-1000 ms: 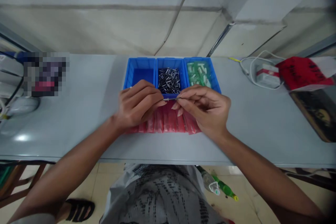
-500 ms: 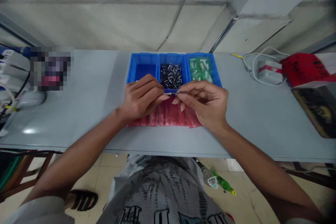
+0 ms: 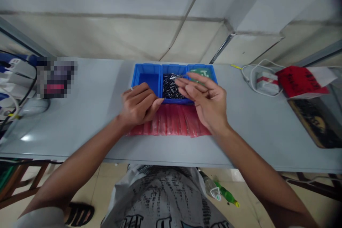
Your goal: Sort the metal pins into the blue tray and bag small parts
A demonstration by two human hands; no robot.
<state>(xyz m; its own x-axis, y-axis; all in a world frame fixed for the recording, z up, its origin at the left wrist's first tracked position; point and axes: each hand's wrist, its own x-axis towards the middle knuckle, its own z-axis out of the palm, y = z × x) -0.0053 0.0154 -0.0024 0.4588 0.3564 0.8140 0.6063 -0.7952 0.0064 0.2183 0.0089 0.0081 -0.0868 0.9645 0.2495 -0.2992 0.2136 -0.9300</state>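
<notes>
Three blue bins stand side by side on the grey table. The left bin [image 3: 148, 80] shows a bare blue bottom, the middle one holds many small dark and silvery metal pins [image 3: 171, 87], and the right one holds green-and-white packets [image 3: 201, 73]. My left hand [image 3: 140, 103] is closed in front of the left bin, thumb against curled fingers; what it holds, if anything, is hidden. My right hand [image 3: 205, 96] hovers over the front of the middle and right bins, fingers apart, with nothing visible in it. Red plastic bags [image 3: 171, 121] lie in a row before the bins.
At the right lie a white box [image 3: 267, 82] with a cable, a red box [image 3: 301, 82] and a dark flat case [image 3: 317, 123]. White plugs and cables [image 3: 20, 78] crowd the left end. A wall rises behind the table [image 3: 88, 114].
My hands have parted. The thin metal piece seen between them is no longer visible. My right hand's fingers have spread and risen over the middle bin. The view has shifted slightly.
</notes>
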